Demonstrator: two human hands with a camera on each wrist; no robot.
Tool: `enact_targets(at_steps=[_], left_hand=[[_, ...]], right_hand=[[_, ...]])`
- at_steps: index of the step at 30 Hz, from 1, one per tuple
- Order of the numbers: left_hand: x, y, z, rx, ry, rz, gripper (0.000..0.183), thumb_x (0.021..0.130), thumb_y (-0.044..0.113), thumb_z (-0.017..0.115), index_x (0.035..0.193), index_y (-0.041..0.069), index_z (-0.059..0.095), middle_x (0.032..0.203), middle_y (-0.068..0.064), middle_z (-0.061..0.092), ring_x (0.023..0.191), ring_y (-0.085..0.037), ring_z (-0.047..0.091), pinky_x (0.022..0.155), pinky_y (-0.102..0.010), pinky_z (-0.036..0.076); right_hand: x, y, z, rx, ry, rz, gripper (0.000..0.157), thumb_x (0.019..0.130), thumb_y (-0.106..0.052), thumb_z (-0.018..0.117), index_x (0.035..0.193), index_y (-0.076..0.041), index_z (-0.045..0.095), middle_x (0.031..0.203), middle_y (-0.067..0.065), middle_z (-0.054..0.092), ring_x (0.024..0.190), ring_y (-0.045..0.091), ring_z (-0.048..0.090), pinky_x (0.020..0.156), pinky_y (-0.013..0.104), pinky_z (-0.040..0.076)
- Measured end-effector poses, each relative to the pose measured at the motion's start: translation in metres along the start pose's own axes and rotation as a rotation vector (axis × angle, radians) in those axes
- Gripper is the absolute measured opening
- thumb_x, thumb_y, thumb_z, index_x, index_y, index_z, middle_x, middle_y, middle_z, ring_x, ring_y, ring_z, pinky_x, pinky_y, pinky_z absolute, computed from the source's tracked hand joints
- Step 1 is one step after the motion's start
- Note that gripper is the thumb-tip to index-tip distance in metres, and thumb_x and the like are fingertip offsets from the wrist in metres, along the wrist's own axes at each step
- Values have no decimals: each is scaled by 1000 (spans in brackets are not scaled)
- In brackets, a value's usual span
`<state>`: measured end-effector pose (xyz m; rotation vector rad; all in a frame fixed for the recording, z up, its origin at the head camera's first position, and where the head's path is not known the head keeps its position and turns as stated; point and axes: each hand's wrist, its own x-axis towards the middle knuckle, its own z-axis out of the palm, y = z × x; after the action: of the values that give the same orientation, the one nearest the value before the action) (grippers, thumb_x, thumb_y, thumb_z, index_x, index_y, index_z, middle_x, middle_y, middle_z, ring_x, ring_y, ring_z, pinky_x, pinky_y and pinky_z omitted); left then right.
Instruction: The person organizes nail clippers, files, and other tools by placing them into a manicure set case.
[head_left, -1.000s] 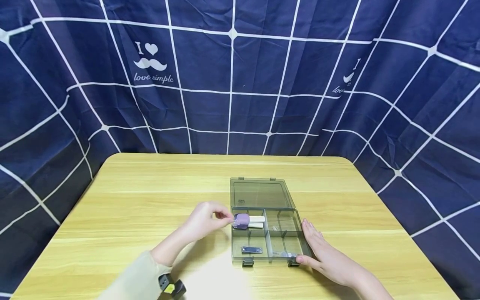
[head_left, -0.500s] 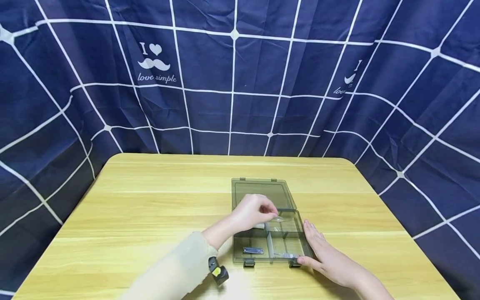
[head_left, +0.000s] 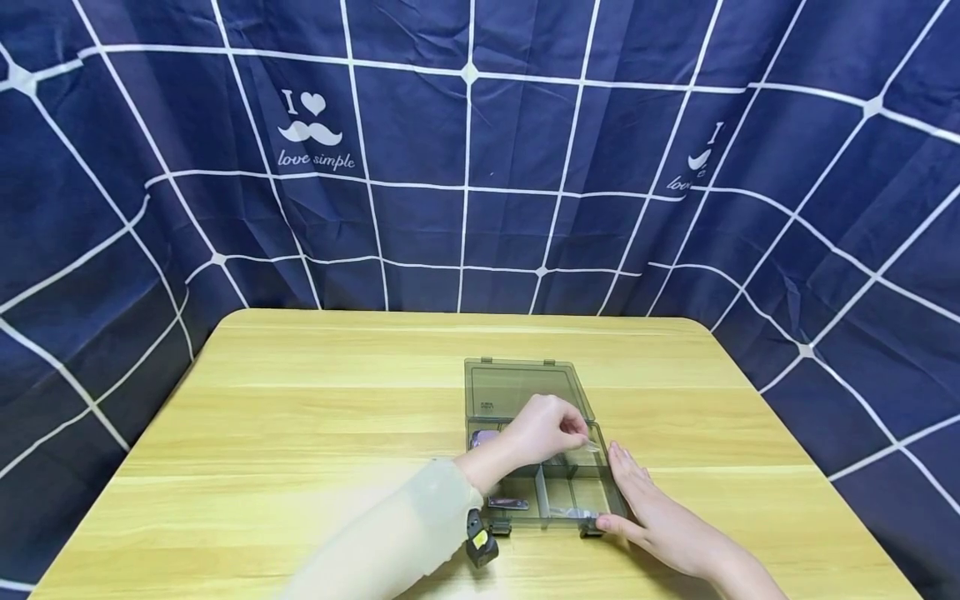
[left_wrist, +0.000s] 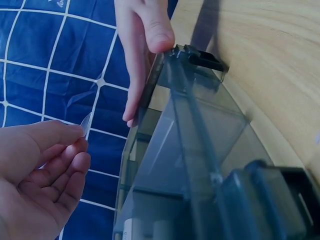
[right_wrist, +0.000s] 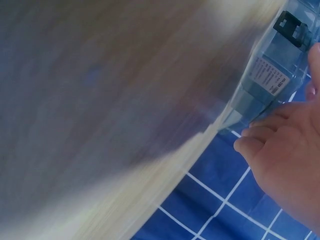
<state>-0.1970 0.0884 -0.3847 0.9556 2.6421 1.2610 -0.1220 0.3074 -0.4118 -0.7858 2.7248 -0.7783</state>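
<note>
A smoky clear divided box (head_left: 543,523) lies on the table with its lid (head_left: 525,387) folded back flat. My left hand (head_left: 546,429) is over its back right compartment, pinching a small, thin clear piece with a pointed tip (left_wrist: 86,125) between thumb and forefinger. My right hand (head_left: 660,517) rests along the box's right side, fingers straight, thumb at the front right corner. A purple nail polish bottle (head_left: 483,437) shows in the back left compartment, partly hidden by my left arm. The front left compartment holds a nail clipper (head_left: 507,503); a clear strip-like item (head_left: 576,513) lies in the front right one.
The wooden table (head_left: 322,417) stretches out left of and behind the box. Two dark latches (head_left: 500,527) stick out at the box's front. A blue checked curtain (head_left: 405,225) hangs behind the table and at both sides.
My left hand has moved right, from beside the nail polish bottle across the divider to over the back right compartment, with the clear piece in its pinch. The right hand stays at the box's side.
</note>
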Motion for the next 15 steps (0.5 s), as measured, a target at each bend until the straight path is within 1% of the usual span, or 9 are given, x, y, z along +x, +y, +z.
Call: enact_targets(at_steps=[3, 8, 11, 15], left_hand=[[1, 0, 3, -8, -10, -2, 5, 86, 8, 70, 82, 8, 73, 72, 8, 67, 62, 6, 53, 61, -7, 44], [3, -3, 8, 1, -5, -23, 5, 85, 7, 70, 80, 9, 73, 71, 8, 67, 61, 6, 53, 61, -7, 44], [4, -6, 13, 34, -5, -32, 7, 84, 7, 70, 79, 9, 73, 70, 9, 66, 60, 5, 52, 61, -7, 43], [5, -9, 19, 104, -2, -47, 8, 84, 8, 70, 79, 11, 74, 69, 10, 65, 60, 5, 50, 61, -7, 42]], right_hand=[[0, 1, 0, -7, 2, 1, 88, 92, -45, 57, 149, 5, 13, 154, 26, 11, 138, 48, 12, 99, 2, -5], [0, 0, 0, 1, -3, 5, 89, 92, -45, 58, 149, 5, 12, 154, 26, 11, 138, 47, 11, 99, 2, -5], [0, 0, 0, 5, -2, 4, 89, 92, -46, 58, 149, 6, 13, 154, 27, 11, 138, 47, 11, 99, 2, -5], [-1, -1, 1, 3, 6, -14, 88, 92, -45, 58, 149, 6, 14, 153, 28, 12, 137, 50, 13, 99, 2, -5]])
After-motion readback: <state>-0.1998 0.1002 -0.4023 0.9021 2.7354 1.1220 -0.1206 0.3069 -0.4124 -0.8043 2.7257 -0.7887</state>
